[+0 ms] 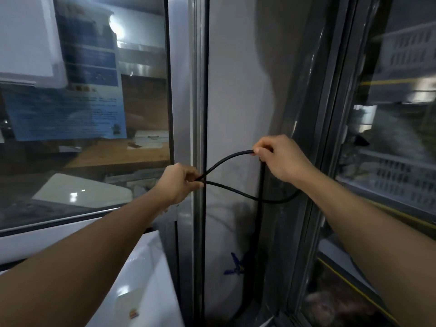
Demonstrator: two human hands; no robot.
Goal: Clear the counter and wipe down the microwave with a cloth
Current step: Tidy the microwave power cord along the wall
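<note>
Two bare hands work a thin black cable (pixel 226 159) at the centre of the frame, before a grey wall panel (pixel 238 95) set between glass panes. The left hand (pixel 179 185) pinches the cable where its two runs cross; the right hand (pixel 280 159), higher and to the right, is closed on the cable's upper end. The round, smooth cord loops right, then drops straight down the panel toward the lower frame. A glossy white appliance top (pixel 141 279), possibly the microwave, fills the lower left. A blue printed poster (pixel 70 109) shows behind the left window (pixel 132 175); a pale slatted crate (pixel 398 180) sits behind the right-hand glass.
</note>
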